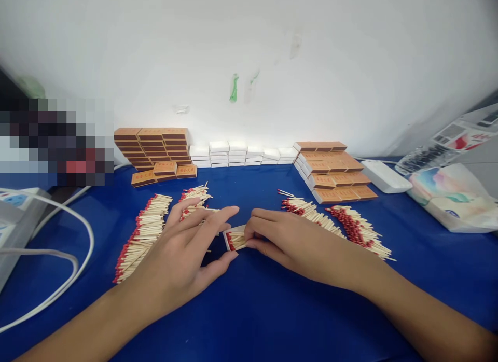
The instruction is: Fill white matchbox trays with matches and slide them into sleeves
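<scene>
Between left hand (185,250) and right hand (290,242) lies a match tray (234,240), seemingly pinched.

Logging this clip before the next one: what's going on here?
A person's two hands meet over a small white tray of red-tipped matches on the blue table. The right hand pinches the tray's right end; the left hand brackets its left end, grip unclear. Loose match piles lie either side; orange matchbox stacks and white trays line the wall.

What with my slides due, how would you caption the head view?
Left hand and right hand hold a white tray of matches on a blue table.
</scene>
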A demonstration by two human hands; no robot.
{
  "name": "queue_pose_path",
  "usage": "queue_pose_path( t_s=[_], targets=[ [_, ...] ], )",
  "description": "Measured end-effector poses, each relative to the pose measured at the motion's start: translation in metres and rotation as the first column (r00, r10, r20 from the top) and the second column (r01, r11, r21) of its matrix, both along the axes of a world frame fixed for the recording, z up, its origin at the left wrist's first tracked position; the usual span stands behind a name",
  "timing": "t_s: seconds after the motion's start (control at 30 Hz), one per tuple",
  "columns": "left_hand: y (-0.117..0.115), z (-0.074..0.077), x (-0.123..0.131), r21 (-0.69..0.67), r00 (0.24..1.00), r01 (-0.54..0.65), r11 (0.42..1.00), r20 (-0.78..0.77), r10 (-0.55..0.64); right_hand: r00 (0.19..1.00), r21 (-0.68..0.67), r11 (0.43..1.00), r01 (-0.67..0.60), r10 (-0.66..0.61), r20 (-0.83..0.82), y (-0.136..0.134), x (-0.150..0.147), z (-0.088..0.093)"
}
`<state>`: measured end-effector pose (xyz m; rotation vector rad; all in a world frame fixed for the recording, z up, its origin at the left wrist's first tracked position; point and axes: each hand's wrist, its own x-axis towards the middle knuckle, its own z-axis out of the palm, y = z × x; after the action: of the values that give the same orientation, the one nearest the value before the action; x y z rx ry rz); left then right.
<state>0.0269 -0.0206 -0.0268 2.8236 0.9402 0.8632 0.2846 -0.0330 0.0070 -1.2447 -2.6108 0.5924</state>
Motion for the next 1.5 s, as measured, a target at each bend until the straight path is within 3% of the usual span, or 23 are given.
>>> queue_pose_path(
  t_s=[0.6, 0.83, 1.2, 1.5],
  targets=[
    [-0.002, -0.001, -0.001, -0.023, 1.000, 0.001, 1.000, -0.012, -0.001, 1.000, 0.112, 0.994, 0.004, -0.003, -0.007, 0.007, 0.002, -0.009],
    [-0.001, -0.001, -0.001, -0.043, 1.000, 0.000, 0.999, -0.023, -0.001, 0.999, 0.047, 0.999, -0.008, 0.010, -0.049, 0.007, 0.009, -0.005],
    [-0.002, -0.002, -0.001, -0.021, 1.000, 0.012, 1.000, -0.025, -0.012, 0.993, 0.094, 0.995, 0.017, -0.006, -0.119, 0.006, -0.004, -0.020],
    [-0.002, -0.001, 0.000, -0.038, 0.999, 0.015, 0.999, -0.034, -0.016, 0.997, 0.098, 0.995, 0.018, -0.011, -0.074, 0.008, -0.001, -0.019]
  ],
)
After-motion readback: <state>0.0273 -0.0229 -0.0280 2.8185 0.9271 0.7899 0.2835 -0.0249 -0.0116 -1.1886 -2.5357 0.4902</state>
